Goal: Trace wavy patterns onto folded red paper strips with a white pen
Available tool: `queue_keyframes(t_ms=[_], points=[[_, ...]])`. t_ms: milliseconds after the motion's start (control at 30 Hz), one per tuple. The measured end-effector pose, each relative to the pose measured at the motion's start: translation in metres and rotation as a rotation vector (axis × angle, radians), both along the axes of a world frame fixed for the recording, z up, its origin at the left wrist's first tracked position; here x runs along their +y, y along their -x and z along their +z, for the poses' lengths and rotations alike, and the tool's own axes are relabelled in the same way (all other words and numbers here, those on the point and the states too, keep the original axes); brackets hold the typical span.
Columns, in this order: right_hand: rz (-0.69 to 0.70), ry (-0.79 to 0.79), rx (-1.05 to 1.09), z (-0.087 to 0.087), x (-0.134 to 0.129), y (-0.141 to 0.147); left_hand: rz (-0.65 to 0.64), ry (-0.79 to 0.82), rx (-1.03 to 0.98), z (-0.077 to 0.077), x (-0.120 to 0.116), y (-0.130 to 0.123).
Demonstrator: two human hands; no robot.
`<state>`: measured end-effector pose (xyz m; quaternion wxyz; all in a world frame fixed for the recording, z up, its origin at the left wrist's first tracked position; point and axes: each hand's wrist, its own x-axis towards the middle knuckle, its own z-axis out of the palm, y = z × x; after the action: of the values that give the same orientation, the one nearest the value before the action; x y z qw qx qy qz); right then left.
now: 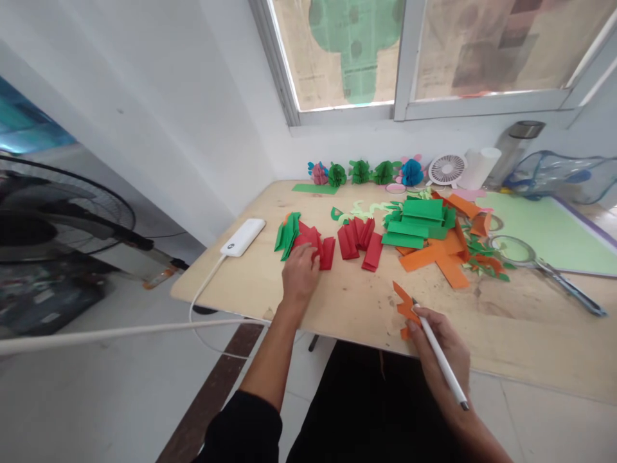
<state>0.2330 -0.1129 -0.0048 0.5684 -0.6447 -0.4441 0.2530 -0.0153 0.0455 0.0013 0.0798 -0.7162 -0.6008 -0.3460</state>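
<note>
My left hand (299, 273) reaches to a cluster of red folded papers (328, 253), its fingers curled down onto one of them; the fingertips are partly hidden. Green folded papers (288, 235) lie against that cluster on the left. In my right hand (446, 350), close to the table's front edge, are a white pen (442, 360) and an orange paper cutout (405, 305) with pointed arms. The pen slants across the hand, one dark end toward my body. A second group of red folded papers (355, 238) sits between the hands, farther back.
Stacked green folded papers (421, 218) and orange strips (434, 256) cover the middle right. Scissors (563, 283) lie beside rolls of tape (513, 249). Paper honeycomb figures (360, 172) and a small fan (447, 170) line the wall. A power bank (243, 237) with its cable is at left.
</note>
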Motion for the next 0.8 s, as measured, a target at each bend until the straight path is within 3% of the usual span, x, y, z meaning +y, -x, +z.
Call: queue_keyframes(t_ms=[233,500,800], points=[[0.010,-0.005,-0.033,-0.003,0.000,0.000,-0.118,0.211,0.153,-0.016,0.023,-0.011],[0.020,-0.003,-0.021,-0.004,0.001,0.001,-0.156,0.324,0.199,-0.013,0.036,0.003],[0.027,0.015,-0.049,-0.012,0.000,-0.001,-0.241,0.382,0.174,0.002,0.056,-0.065]])
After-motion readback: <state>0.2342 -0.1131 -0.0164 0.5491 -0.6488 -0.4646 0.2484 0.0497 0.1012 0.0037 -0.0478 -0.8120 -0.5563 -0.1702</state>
